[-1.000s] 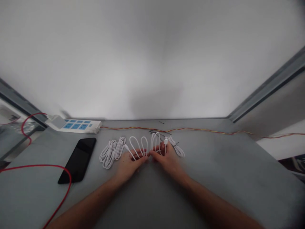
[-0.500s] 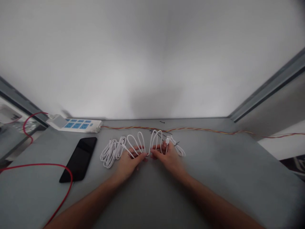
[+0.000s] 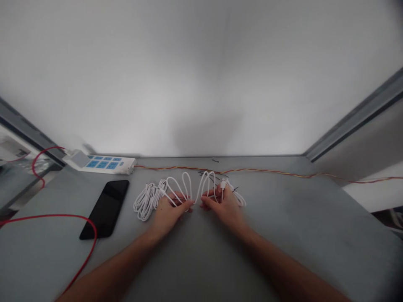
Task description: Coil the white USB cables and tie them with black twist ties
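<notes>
My left hand [image 3: 170, 214] and my right hand [image 3: 224, 206] rest close together over a white cable [image 3: 186, 184], fingertips almost meeting. Tall loops of that cable stand up from both hands. The left hand grips strands of it, partly hiding them. A white plug [image 3: 223, 183] sticks up from my right fingers, which hold the cable. To the left lies a tight white coil [image 3: 145, 204], and a smaller bundle [image 3: 239, 200] sits just beyond the right hand.
A grey table [image 3: 292, 218] carries a black smartphone [image 3: 105, 209], a white power strip with blue switches [image 3: 102, 165], and a red cable [image 3: 53, 216]. A twisted orange wire [image 3: 258, 171] runs along the far edge, with thin dark wires [image 3: 206, 174] near it.
The white loops have gathered closer to my left hand and stand more upright. The white plug has shifted slightly right with my right hand. The view has tilted a little.
</notes>
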Action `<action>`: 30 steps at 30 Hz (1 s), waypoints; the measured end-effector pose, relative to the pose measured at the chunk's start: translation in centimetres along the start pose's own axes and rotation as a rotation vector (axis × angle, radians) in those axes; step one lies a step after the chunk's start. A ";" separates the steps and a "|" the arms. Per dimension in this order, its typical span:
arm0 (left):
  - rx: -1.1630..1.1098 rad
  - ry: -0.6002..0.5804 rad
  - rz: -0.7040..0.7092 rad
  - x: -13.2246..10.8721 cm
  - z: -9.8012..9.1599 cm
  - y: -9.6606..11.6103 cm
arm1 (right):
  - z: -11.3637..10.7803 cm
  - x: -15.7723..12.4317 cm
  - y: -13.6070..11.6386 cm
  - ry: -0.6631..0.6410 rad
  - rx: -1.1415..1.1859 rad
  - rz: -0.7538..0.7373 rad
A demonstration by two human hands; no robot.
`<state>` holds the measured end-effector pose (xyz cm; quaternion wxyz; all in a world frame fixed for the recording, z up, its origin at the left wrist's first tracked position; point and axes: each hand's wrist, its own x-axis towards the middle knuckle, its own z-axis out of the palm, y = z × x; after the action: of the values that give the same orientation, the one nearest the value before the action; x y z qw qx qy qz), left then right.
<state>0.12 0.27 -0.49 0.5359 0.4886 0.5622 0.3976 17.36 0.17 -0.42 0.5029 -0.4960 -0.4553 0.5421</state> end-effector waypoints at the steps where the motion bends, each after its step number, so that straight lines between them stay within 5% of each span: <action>1: 0.006 0.002 0.001 0.0 0.0 0.0 | 0.0 0.0 0.1 -0.001 0.000 -0.004; 30: 0.055 0.014 0.021 0.0 -0.2 -0.1 | -0.2 0.4 0.0 0.037 -0.059 -0.062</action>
<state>-0.10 0.26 -0.55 0.5142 0.5062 0.5713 0.3911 17.58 0.53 -0.44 0.5132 -0.5062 -0.4769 0.5031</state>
